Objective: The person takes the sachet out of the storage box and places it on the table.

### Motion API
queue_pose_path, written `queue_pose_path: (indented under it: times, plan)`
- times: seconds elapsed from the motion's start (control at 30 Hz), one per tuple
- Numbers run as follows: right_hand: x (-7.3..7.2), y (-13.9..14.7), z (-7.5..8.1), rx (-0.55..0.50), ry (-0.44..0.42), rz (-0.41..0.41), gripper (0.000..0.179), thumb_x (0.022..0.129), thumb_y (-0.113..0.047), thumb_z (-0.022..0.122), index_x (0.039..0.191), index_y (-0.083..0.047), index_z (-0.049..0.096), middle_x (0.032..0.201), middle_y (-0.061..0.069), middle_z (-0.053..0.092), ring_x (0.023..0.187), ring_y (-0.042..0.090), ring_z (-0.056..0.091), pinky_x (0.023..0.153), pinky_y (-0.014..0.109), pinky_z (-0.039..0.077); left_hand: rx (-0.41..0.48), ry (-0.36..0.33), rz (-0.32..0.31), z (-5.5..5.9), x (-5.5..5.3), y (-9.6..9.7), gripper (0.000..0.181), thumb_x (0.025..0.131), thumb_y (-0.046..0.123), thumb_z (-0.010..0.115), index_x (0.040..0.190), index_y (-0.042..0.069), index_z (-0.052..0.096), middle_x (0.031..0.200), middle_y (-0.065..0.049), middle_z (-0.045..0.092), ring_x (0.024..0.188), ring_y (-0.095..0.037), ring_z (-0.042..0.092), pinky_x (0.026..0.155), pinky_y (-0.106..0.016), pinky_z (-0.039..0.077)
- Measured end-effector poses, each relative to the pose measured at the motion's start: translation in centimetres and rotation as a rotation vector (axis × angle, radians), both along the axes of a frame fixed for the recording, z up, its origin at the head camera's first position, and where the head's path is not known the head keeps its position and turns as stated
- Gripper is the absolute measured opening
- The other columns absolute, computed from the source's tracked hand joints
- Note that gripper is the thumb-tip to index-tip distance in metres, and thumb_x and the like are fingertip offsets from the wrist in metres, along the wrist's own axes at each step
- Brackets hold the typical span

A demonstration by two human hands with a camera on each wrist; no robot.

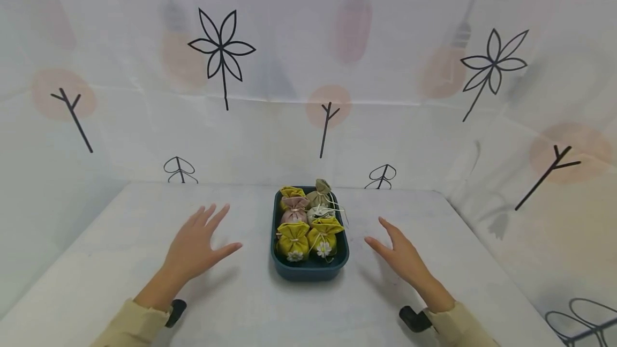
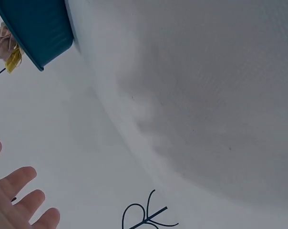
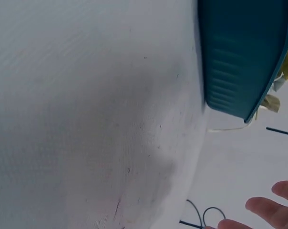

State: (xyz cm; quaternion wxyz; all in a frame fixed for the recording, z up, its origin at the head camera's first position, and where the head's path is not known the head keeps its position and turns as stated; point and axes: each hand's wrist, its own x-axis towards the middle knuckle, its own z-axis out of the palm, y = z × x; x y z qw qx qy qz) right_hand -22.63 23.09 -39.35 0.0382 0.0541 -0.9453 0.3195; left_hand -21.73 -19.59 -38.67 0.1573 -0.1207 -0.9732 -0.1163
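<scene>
My L hand (image 1: 195, 245) is to the L of the teal tub (image 1: 310, 274), well apart from it, above the white table (image 1: 231, 315); fingers straight & fanned, thumb out toward the tub. My R hand (image 1: 405, 256) is to the R of the tub, also apart from it: thumb & index straight w/ a gap btwn them, other fingers mostly hidden in the head view, tho the R wrist cam catches a few tips, spaced apart.

Tub sits on the table btwn my hands, w/ small tied cloth pouches in it, approx 2 columns. Tub's front L: yellow pouch (image 1: 293, 234) w/ a white flower (image 1: 295, 256); tub's front R: 2nd yellow pouch (image 1: 328, 226), also w/ a white flower (image 1: 323, 249). Mid tub: pink pouch (image 1: 295, 208) on the L, pale pouch (image 1: 319, 212) on the R, partly covered. Tub's back L: another yellow pouch (image 1: 291, 191); back R: olive pouch (image 1: 319, 196), its top poking above the rim. A thin pale cord (image 3: 230, 129) hangs out past the tub's end.

Nearer me than the tub: my beige sleeves (image 1: 130, 325), w/ black pcs (image 1: 414, 319) at both wrists. Behind the tub: pale backdrop (image 1: 289, 25) w/ line-drawn flowers (image 1: 220, 47).
</scene>
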Motion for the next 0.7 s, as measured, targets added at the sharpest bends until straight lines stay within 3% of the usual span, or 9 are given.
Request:
queue_pose_path:
  times: [0.23, 0.47, 0.7]
  plan:
    - [-0.2, -0.7, 0.1, -0.043, -0.042, -0.015, 0.081, 0.090, -0.055, 0.049, 0.145, 0.000, 0.025, 0.145, 0.026, 0.026, 0.131, 0.044, 0.027, 0.100, 0.058, 0.029, 0.024, 0.004, -0.009, 0.2, -0.3, 0.9, 0.092, 0.075, 0.075, 0.051, 0.144, 0.017, 0.036, 0.141, -0.018, 0.040, 0.132, -0.041, 0.027, 0.102, -0.058, 0.026]
    - [-0.5, -1.5, 0.2, -0.109, -0.083, -0.021, 0.082, 0.089, -0.058, 0.050, 0.145, -0.002, 0.027, 0.145, 0.025, 0.029, 0.128, 0.045, 0.031, 0.096, 0.059, 0.033, 0.072, 0.004, -0.033, 0.3, -0.5, 1.8, 0.089, 0.074, 0.064, 0.064, 0.144, 0.018, 0.036, 0.140, -0.018, 0.041, 0.131, -0.040, 0.029, 0.100, -0.059, 0.028]
    - [-0.7, -2.1, 0.0, -0.148, -0.091, -0.012, 0.081, 0.088, -0.057, 0.051, 0.144, -0.003, 0.029, 0.145, 0.023, 0.031, 0.128, 0.043, 0.033, 0.097, 0.059, 0.033, 0.126, -0.027, -0.068, 0.6, -0.6, 2.9, 0.090, 0.072, 0.064, 0.066, 0.145, 0.020, 0.035, 0.140, -0.016, 0.041, 0.129, -0.039, 0.033, 0.096, -0.059, 0.033]
